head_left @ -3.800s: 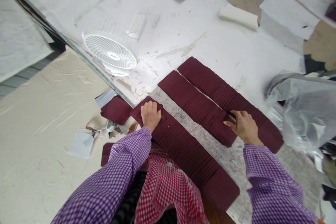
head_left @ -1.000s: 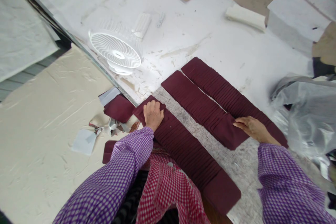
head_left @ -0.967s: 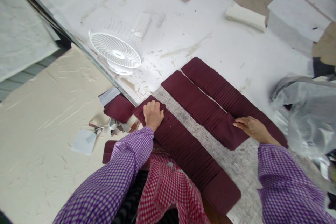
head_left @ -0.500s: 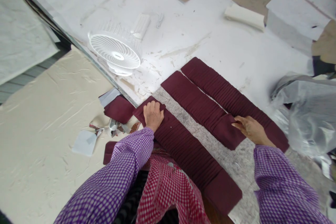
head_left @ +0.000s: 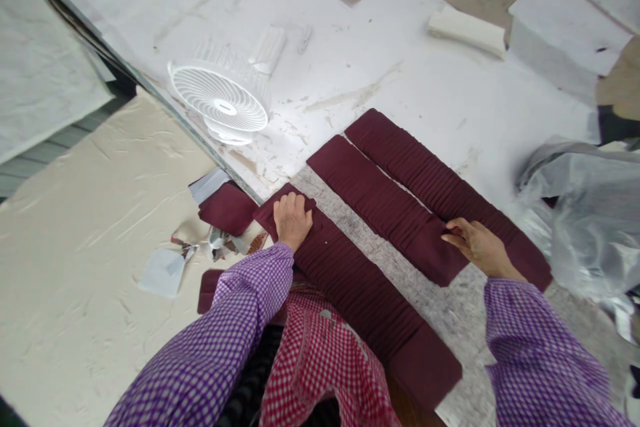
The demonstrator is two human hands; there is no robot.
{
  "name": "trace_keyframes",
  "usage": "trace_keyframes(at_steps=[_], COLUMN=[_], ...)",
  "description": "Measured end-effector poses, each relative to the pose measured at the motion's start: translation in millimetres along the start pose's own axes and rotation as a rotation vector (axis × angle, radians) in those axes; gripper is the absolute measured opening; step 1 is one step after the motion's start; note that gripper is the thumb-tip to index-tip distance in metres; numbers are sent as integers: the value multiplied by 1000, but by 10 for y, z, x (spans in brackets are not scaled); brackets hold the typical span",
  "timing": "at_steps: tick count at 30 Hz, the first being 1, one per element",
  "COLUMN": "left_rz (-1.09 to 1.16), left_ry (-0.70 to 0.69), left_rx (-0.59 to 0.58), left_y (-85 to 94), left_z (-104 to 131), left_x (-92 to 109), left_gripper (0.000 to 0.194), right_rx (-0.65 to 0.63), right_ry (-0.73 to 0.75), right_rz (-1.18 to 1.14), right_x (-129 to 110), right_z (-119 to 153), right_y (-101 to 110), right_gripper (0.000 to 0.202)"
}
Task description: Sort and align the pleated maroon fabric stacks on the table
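Three rows of overlapping maroon fabric pieces lie diagonally on the table. My left hand (head_left: pixel 293 219) is closed on the upper left end of the near row (head_left: pixel 360 280), its fingers curled over the cloth. At the lower right end of the middle row (head_left: pixel 370 193), my right hand (head_left: pixel 475 243) pinches the edge of the top maroon piece (head_left: pixel 440 253) between thumb and fingers. The far row (head_left: pixel 425 167) lies just beyond, with my right wrist over its lower part.
A white round fan (head_left: pixel 220 99) lies on the white-covered table (head_left: pixel 360 47). Clear plastic bags (head_left: pixel 590 213) sit at the right. Fabric scraps (head_left: pixel 227 208) lie left of my left hand. A cream roll (head_left: pixel 467 31) rests farther back.
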State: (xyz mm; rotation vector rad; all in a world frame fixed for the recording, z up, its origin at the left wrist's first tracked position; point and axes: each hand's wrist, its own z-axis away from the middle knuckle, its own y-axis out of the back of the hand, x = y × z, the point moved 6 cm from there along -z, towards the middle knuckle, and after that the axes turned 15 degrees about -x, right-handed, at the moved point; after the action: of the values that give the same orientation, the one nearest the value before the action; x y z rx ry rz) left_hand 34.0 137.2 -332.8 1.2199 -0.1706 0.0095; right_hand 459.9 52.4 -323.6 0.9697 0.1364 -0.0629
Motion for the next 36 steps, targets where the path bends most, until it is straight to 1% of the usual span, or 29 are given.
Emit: trace_keyframes(at_steps=[4,7,13,17,20,26,29,31,32,34,36], left_rz=[6,9,14,16,18,26,38,49,56,70,89], left_ry=[-5,-5,-5,-7,-5,-6,-7,-2,1,6,6], left_rx=[-2,0,1,6,6,-4,-5,-3,-1,5,12], left_y=[7,10,6,10,10,14,19,21,23,29,40], left_z=[3,2,1,7,10,10,15,24,31,45,61], left_x=[4,5,2,-1,-5,-10,-18,-25,-29,-35,-39], left_gripper=[13,13,14,13,12,12,14,17,18,20,22], right_rx=[39,54,61,102,117,227,294,362,389,392,318], right_ry=[5,7,11,26,56,-30,-54,-82,-78,7,146], right_rz=[11,1,-6,17,5,-77,-151,-212,-249,-340,-417], right_x=[-111,-167,-240,-440,-594,-708,-839,-1003,-1130,-1497,-1971], right_z=[27,47,76,143,222,469,591,634,629,541,367], right_y=[60,60,73,118,65,-108,-137,-124,-120,-144,-215], right_gripper=[32,33,24,31,30,27,25,26,26,26,25])
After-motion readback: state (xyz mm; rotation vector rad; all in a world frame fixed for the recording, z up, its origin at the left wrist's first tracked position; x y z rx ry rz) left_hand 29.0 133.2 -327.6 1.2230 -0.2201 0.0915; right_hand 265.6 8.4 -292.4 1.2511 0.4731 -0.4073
